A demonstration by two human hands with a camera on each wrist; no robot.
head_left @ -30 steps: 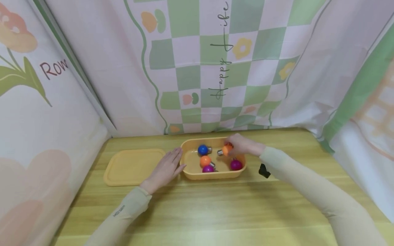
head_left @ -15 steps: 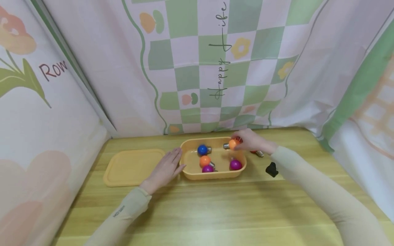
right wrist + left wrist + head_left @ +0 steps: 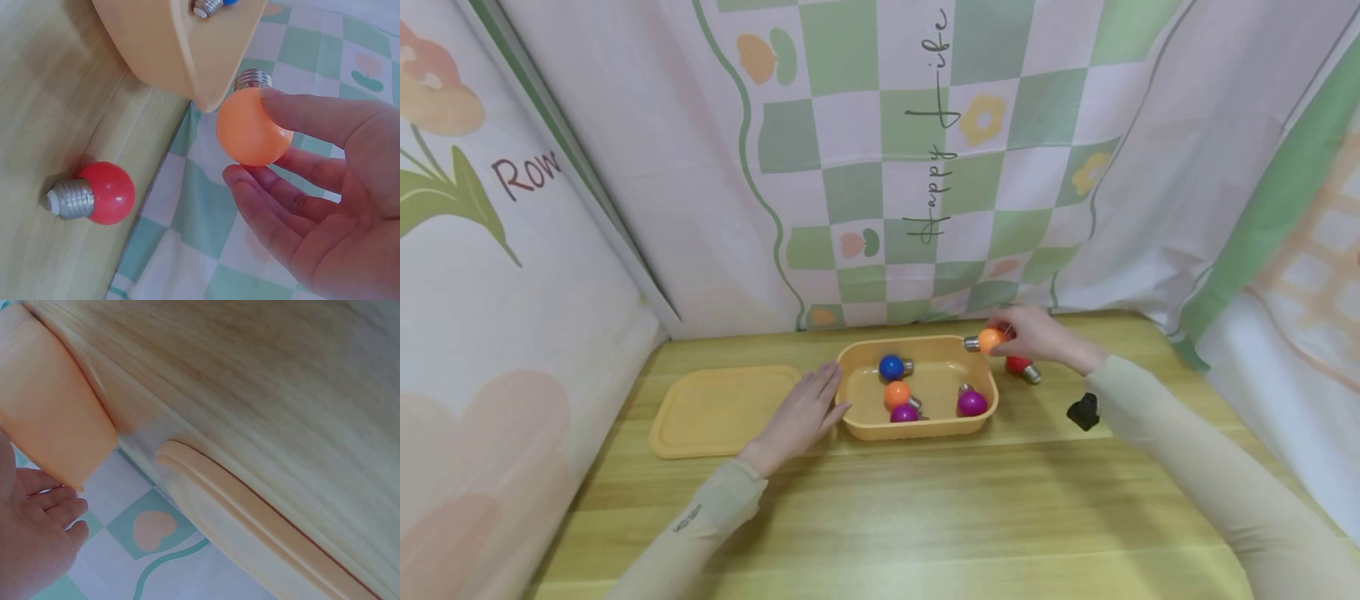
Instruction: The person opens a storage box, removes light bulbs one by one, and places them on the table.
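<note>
My right hand point(image 3: 1036, 333) pinches an orange light bulb point(image 3: 253, 128) between thumb and fingers, its metal screw base pointing left, over the right rim of the yellow box point(image 3: 865, 427). Against the left wall of that box rests my left hand point(image 3: 801, 412), fingers straight. Inside lie a blue bulb point(image 3: 891, 367), another orange bulb point(image 3: 897, 394) and two purple bulbs, one at the front point(image 3: 904, 413) and one at the right point(image 3: 972, 403). A red bulb point(image 3: 111, 192) lies on the table right of the box, below my right hand.
A flat yellow lid point(image 3: 722, 410) lies on the wooden table point(image 3: 880, 517) left of the box, partly behind my left hand. Near my right sleeve there is a small black object point(image 3: 1083, 412). A patterned curtain point(image 3: 917, 167) hangs behind the table.
My right hand has lifted the orange bulb from inside the box and carried it right and up to the right rim. The red bulb has come into view. My left hand stays put.
</note>
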